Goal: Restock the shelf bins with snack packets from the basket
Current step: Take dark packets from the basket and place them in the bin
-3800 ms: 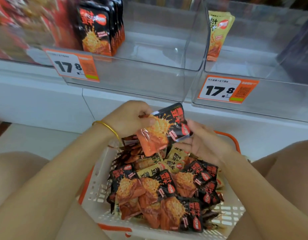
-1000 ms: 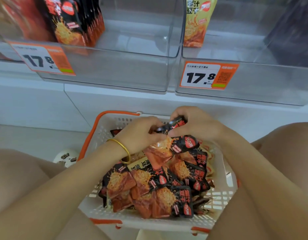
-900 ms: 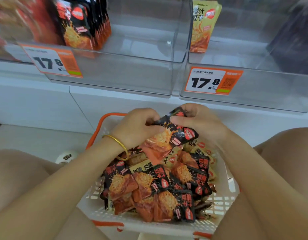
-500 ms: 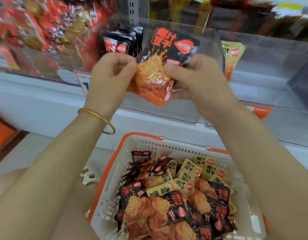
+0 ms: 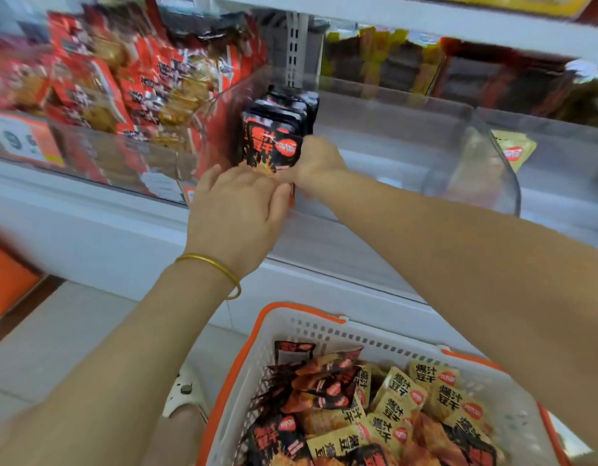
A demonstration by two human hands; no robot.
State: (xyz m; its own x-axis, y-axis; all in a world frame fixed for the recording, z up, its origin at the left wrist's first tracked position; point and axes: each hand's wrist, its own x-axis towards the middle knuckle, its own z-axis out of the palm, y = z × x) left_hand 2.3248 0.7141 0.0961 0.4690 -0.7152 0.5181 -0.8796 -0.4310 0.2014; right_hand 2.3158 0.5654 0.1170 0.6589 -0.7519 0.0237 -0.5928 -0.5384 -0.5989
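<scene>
Reaching left hand (image 5: 237,210): fingers bent at black packet (image 5: 274,151) lower edge; hold cannot be told.
Packet position: upright, fronting packet row (image 5: 290,105) in clear bin (image 5: 472,169).
Right hand (image 5: 319,159): pinches packet's right edge.
Bin room: open right of row.

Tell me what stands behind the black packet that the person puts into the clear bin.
Behind the black packet, more black packets stand upright in the clear bin. The left hand and right hand hide the lower parts; their number is unclear.
</scene>
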